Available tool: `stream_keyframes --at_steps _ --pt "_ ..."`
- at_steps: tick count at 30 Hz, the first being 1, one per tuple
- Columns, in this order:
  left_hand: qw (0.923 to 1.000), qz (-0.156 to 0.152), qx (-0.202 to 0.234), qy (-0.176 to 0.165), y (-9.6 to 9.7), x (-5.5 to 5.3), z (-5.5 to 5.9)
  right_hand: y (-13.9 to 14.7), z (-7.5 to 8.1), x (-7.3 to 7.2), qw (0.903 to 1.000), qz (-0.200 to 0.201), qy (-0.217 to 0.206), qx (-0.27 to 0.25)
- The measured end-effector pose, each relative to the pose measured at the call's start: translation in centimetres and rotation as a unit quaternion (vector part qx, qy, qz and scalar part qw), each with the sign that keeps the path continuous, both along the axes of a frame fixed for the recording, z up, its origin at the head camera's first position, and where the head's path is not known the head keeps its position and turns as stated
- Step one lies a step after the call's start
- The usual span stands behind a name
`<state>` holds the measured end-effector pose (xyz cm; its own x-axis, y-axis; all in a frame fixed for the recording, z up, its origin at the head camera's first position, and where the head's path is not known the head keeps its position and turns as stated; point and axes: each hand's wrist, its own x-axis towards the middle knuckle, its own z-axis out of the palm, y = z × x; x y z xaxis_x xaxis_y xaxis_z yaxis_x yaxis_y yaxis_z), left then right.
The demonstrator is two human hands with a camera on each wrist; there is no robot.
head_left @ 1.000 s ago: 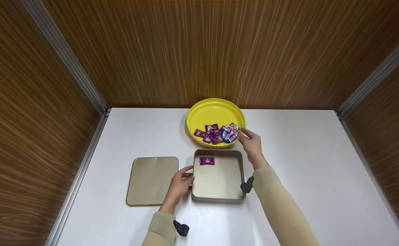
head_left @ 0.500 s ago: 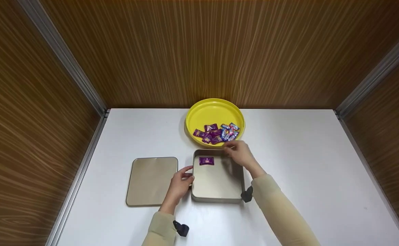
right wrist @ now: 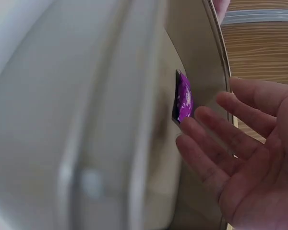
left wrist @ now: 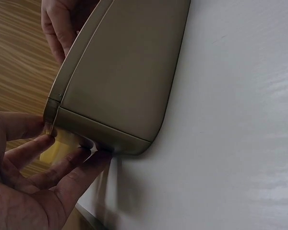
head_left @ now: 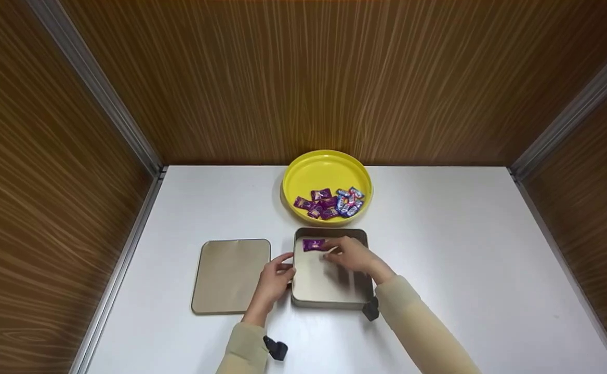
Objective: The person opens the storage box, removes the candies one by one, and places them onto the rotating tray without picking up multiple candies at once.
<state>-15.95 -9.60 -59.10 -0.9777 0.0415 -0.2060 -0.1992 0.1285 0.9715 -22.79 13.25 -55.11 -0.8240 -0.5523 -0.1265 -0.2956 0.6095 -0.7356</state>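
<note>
A square, gold-coloured metal tin (head_left: pixel 329 285) lies open on the white table, with one purple-wrapped candy (head_left: pixel 313 245) near its back left corner. My left hand (head_left: pixel 273 283) rests its fingers and thumb on the outside of the tin's left wall; the left wrist view shows the fingertips (left wrist: pixel 98 160) against that wall. Over the inside of the tin is my right hand (head_left: pixel 355 255), its fingertips close to the right end of the candy. In the right wrist view its fingers (right wrist: pixel 201 153) are spread, and nothing shows between them.
Behind the tin stands a round yellow tray (head_left: pixel 324 169) holding several purple candies (head_left: pixel 321 202) and a cluster of blue-and-white ones (head_left: pixel 349 201). A flat lid (head_left: pixel 231 275) lies left of the tin. Wood-grain panels (head_left: pixel 303 78) enclose the table's back and sides.
My right hand has moved from the blue-and-white candies at the tray's right edge, forward and left, into the tin beside the purple candy. The left hand and the tin have stayed put.
</note>
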Motion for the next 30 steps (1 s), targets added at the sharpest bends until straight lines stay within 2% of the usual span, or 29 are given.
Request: stream_keyframes --at_steps 3,9,15,20,24,30 --pt "1.0 0.001 0.0 -0.003 0.0 0.0 -0.1 -0.3 -0.2 0.1 0.9999 -0.003 0.008 0.008" --pt "1.0 0.003 0.001 0.004 0.0 0.0 0.1 -1.3 -0.7 0.6 0.9971 0.025 0.048 0.054" --pt "0.9999 -0.003 0.01 0.001 0.0 0.1 0.4 -2.2 -1.1 1.6 0.9873 0.054 0.092 0.117" --pt "0.9999 -0.006 0.014 0.004 0.0 0.2 0.4 -2.8 -1.3 2.1 0.9794 0.073 0.107 0.155" --pt "0.9999 -0.006 0.011 0.005 -0.1 0.1 0.4 -3.2 -1.4 2.1 0.9762 0.084 0.114 0.165" --pt "0.9999 -0.006 0.013 0.002 -0.1 0.0 0.3 -3.3 -1.6 2.0 0.9751 0.077 0.127 0.165"
